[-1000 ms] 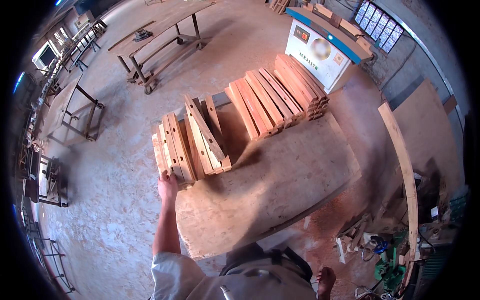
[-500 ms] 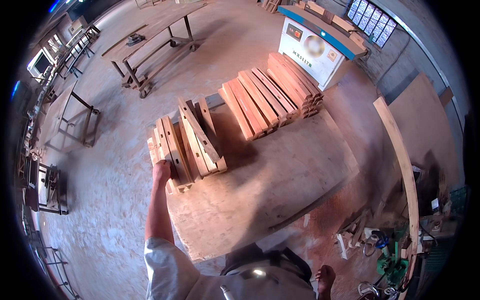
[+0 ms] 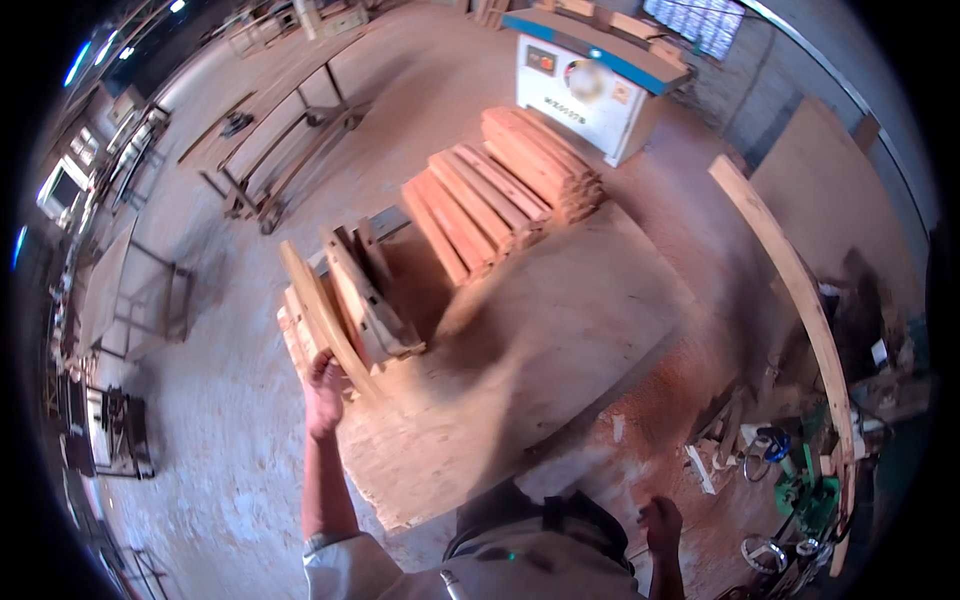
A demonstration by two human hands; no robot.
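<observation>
My left hand (image 3: 323, 395) is closed at the near end of a pale wooden slat (image 3: 325, 312), its thumb and fingers on the edge. That slat stands out above the left pile of pale slats (image 3: 293, 335) at the table's left end. Beside it lie more slats with mortise slots (image 3: 365, 305), some leaning over others. Down at the lower right, off the table's near side, my right hand (image 3: 660, 525) hangs with loosely curled fingers and nothing visible in it.
Reddish wood strips (image 3: 465, 215) lie in rows along the table's (image 3: 560, 330) far side. Behind them stands a white machine with a blue-edged top (image 3: 580, 85). A long curved board (image 3: 790, 265) and a green clamp-like tool (image 3: 805, 500) are at right. A wheeled bench (image 3: 265, 105) stands far left.
My left hand has taken hold of a slat and raised it from the pile, turning it. My head view has shifted. My right hand still hangs low at the right.
</observation>
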